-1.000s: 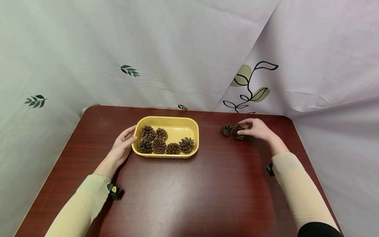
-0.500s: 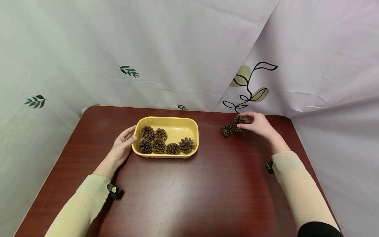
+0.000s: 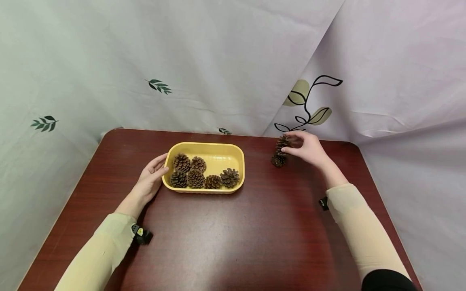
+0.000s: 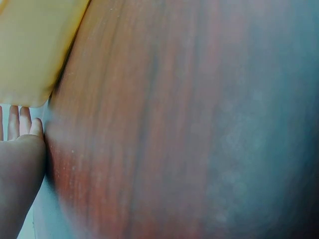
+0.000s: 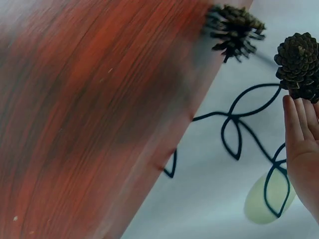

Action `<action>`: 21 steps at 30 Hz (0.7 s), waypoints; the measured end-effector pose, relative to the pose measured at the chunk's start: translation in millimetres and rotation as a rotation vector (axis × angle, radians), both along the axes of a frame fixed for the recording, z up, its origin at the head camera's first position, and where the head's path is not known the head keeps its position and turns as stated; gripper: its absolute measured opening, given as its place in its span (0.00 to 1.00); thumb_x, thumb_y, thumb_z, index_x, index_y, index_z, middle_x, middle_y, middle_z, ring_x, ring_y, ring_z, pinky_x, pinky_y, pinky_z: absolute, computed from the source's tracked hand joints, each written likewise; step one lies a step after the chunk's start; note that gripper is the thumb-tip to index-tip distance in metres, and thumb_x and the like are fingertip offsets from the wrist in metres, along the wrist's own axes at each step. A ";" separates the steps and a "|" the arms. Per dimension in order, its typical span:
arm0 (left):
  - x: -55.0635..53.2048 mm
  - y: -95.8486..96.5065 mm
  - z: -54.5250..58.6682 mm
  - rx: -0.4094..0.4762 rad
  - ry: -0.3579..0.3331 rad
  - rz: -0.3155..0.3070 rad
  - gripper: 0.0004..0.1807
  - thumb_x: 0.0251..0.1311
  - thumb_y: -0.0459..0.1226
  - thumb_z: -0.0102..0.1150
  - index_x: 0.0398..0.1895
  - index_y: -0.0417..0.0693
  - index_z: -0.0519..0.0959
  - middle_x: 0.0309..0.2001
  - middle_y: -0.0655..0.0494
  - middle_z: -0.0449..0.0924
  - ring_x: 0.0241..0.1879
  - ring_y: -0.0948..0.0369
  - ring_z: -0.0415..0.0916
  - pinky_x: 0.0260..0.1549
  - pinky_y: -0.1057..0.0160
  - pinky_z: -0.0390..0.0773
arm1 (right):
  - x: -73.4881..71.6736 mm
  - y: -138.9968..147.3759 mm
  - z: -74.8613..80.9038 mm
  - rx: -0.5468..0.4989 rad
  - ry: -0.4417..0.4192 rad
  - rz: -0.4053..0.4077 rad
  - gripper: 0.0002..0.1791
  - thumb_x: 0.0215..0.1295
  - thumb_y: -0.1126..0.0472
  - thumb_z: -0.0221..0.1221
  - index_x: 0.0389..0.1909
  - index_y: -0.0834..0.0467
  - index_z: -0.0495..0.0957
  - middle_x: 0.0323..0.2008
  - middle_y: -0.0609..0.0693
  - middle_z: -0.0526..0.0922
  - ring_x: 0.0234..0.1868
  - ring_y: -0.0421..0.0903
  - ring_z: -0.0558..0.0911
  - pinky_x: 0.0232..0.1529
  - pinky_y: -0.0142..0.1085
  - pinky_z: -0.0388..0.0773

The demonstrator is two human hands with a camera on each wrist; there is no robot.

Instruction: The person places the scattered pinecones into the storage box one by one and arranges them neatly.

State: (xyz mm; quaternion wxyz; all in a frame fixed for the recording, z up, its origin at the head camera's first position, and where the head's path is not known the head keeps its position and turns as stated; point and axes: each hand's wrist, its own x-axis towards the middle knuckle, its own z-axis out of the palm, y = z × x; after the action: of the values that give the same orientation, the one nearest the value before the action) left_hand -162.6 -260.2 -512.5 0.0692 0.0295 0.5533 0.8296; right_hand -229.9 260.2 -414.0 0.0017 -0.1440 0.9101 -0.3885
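My left hand [image 3: 150, 178] holds the left end of a yellow plastic tray [image 3: 225, 148], thumb at the rim and fingers along the outside. In the left wrist view, the fingers [image 4: 25, 119] reach the tray's end wall [image 4: 35, 59]. Several brown pine cones [image 3: 195, 178] lie in the tray, mostly along its left and front sides. My right hand [image 3: 307, 149] pinches a pine cone [image 3: 282, 142] between thumb and fingers near the table's back edge. Another pine cone [image 3: 278, 161] sits on the table just in front of it. The right wrist view shows the held pine cone [image 5: 298, 59] at the fingertips.
Both arms reach over a dark red wooden table [image 3: 233, 234] with rounded back corners. A pale cloth [image 3: 218, 60] with leaf prints hangs right behind the table's back edge. Bare tabletop lies between the tray and the loose cone.
My right hand has lifted its pine cone from beside the other one and moved it left and back, so it overlaps that cone in view. The left hand and tray have not moved.
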 end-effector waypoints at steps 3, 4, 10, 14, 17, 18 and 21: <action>-0.3 0.0 -0.1 -0.009 -0.001 0.001 0.24 0.76 0.23 0.49 0.64 0.58 0.78 0.61 0.69 0.82 0.62 0.73 0.78 0.59 0.75 0.79 | -0.5 -9.2 1.1 -0.008 0.019 0.008 0.30 0.62 0.62 0.76 0.65 0.63 0.81 0.59 0.64 0.86 0.59 0.62 0.86 0.64 0.54 0.82; -0.4 0.1 0.0 -0.012 -0.001 0.002 0.25 0.76 0.23 0.49 0.64 0.59 0.78 0.61 0.70 0.82 0.62 0.73 0.78 0.59 0.76 0.79 | -0.7 -12.3 1.4 -0.013 0.024 0.012 0.31 0.62 0.63 0.77 0.65 0.63 0.81 0.59 0.64 0.87 0.59 0.61 0.86 0.64 0.54 0.82; -0.7 0.5 0.7 -0.007 0.001 -0.001 0.25 0.76 0.22 0.48 0.64 0.59 0.78 0.60 0.69 0.83 0.61 0.73 0.78 0.58 0.75 0.80 | 0.0 -31.2 3.9 -0.046 0.042 0.038 0.31 0.60 0.63 0.78 0.65 0.62 0.81 0.60 0.62 0.87 0.60 0.60 0.86 0.65 0.53 0.81; -0.6 0.5 0.9 0.000 -0.001 -0.001 0.24 0.76 0.22 0.48 0.63 0.59 0.78 0.60 0.69 0.83 0.61 0.73 0.79 0.58 0.75 0.80 | -0.2 -43.5 4.0 -0.056 0.059 0.053 0.32 0.60 0.63 0.78 0.65 0.61 0.81 0.61 0.61 0.86 0.61 0.59 0.86 0.65 0.53 0.81; -0.4 0.2 0.8 -0.001 -0.006 -0.002 0.24 0.77 0.23 0.49 0.63 0.58 0.78 0.60 0.69 0.83 0.61 0.73 0.79 0.57 0.75 0.80 | -0.9 -53.3 3.6 -0.053 0.084 0.065 0.31 0.60 0.62 0.78 0.65 0.61 0.82 0.61 0.60 0.86 0.61 0.58 0.85 0.65 0.52 0.81; -0.3 0.1 0.8 -0.006 -0.006 -0.003 0.24 0.77 0.23 0.49 0.64 0.58 0.78 0.60 0.69 0.83 0.61 0.73 0.79 0.57 0.75 0.80 | -0.8 -57.1 3.9 -0.059 0.088 0.072 0.31 0.59 0.62 0.78 0.64 0.62 0.82 0.61 0.60 0.86 0.61 0.58 0.85 0.65 0.52 0.81; 0.0 -0.1 0.8 -0.011 -0.008 -0.003 0.24 0.77 0.23 0.49 0.64 0.58 0.77 0.61 0.69 0.82 0.61 0.74 0.79 0.57 0.75 0.81 | -1.4 -68.8 3.9 -0.083 0.093 0.097 0.31 0.60 0.62 0.78 0.64 0.61 0.82 0.61 0.59 0.86 0.61 0.58 0.85 0.66 0.51 0.81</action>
State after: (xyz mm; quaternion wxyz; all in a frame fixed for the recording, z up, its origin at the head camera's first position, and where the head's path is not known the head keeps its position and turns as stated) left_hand -162.7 -260.3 -511.7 0.0727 0.0268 0.5576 0.8265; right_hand -231.2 191.3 -410.1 -0.0277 -0.2058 0.8844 -0.4180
